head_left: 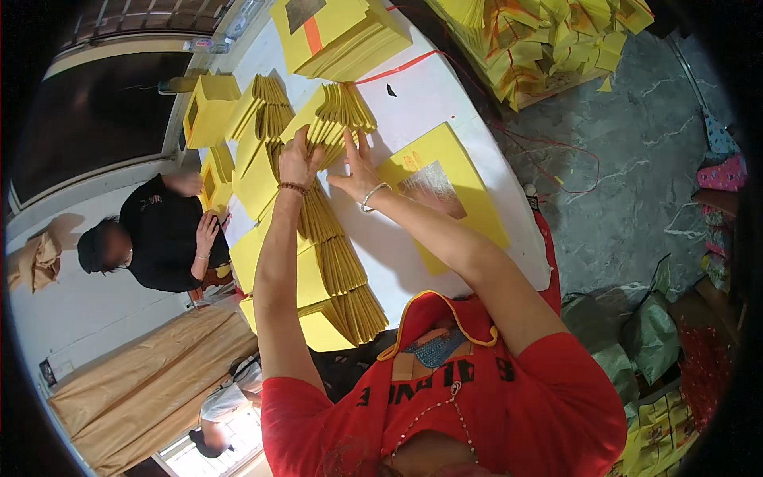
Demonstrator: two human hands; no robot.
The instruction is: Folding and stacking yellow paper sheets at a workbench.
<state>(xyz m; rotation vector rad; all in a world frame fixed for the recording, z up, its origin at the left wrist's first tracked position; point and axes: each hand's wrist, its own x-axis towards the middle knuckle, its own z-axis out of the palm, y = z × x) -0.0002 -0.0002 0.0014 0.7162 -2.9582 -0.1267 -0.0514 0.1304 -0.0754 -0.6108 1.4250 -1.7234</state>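
Observation:
My left hand (298, 159) and my right hand (355, 165) both press on a fanned bundle of yellow paper sheets (338, 115) standing on edge on the white table (429, 91). The left hand grips the bundle's near side, and the right hand lies flat against its other side with fingers spread. A beaded bracelet circles my left wrist, a silver bangle my right. More fanned yellow bundles (342, 266) lie in a row under my left forearm. A flat yellow folder with a cut-out window (445, 187) lies to the right of my right arm.
A tall stack of yellow sheets (338, 36) sits at the table's far end, with red string beside it. Another person in black (163, 234) works at the left side. Heaps of folded yellow paper (548, 40) stand on the floor, and bags (652, 334) lie at right.

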